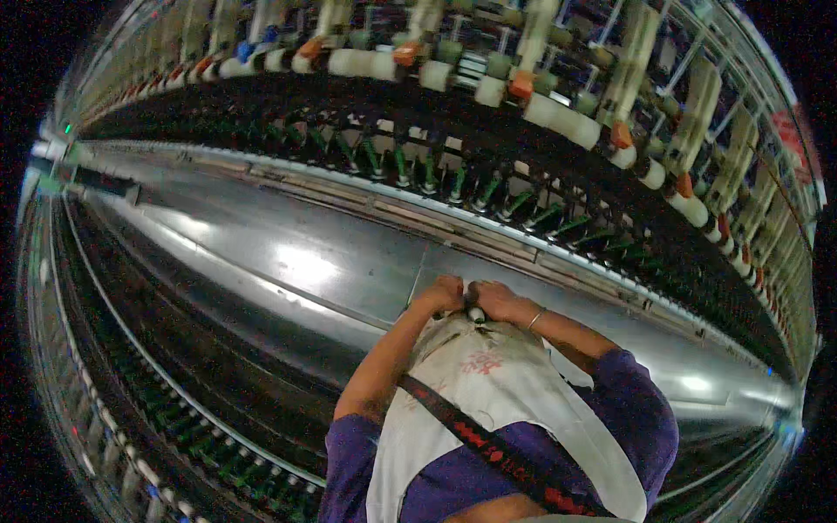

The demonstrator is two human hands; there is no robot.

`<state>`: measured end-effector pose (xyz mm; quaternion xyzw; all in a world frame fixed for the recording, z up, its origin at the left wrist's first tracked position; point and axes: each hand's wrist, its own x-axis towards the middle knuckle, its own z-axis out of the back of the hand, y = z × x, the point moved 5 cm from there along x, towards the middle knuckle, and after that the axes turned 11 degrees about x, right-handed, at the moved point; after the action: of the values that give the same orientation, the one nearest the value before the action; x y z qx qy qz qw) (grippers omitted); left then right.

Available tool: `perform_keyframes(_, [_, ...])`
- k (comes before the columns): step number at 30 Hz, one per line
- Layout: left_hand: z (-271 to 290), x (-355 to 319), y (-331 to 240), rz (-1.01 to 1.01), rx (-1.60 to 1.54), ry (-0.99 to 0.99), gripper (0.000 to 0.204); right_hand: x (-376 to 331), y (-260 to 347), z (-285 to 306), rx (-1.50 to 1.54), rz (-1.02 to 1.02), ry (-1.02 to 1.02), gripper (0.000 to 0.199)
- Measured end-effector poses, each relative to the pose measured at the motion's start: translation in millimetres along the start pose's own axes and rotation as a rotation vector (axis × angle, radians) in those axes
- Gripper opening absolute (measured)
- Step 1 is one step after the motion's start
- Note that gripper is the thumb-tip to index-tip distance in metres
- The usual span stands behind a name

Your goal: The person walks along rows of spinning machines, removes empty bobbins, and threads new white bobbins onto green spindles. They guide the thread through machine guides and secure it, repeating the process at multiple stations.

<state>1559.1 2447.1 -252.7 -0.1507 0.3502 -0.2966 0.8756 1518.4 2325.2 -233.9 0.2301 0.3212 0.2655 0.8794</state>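
Your left hand and right hand are curling inward, can't tell if gripping; a small, pale, rounded piece is showing between them, by your creased white cloth apron. Slim green spindles are running beyond.

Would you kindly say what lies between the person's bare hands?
In the head view, a small, pale-ended object lies between the left hand and right hand; its kind is unclear.
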Motion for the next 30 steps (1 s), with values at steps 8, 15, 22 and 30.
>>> perform_keyframes(8, [12, 34, -58, -0.022, -0.157, -0.347, 0.034, -29, 7, 113, 0.168, -0.123, -0.536, 0.028])
perform_keyframes(15, [40, 27, 3, -0.321, -0.862, -0.169, 0.023, 46, 63, 273, 0.451, -0.086, -1.785, 0.039])
perform_keyframes(22, [151, -28, 68, -0.283, -0.944, -0.208, 0.012, 101, 45, 288, 0.462, -0.137, -2.352, 0.043])
perform_keyframes(30, [207, -71, 64, -0.245, -1.389, -0.356, 0.021, 60, 97, 212, 0.824, -0.066, -1.535, 0.013])
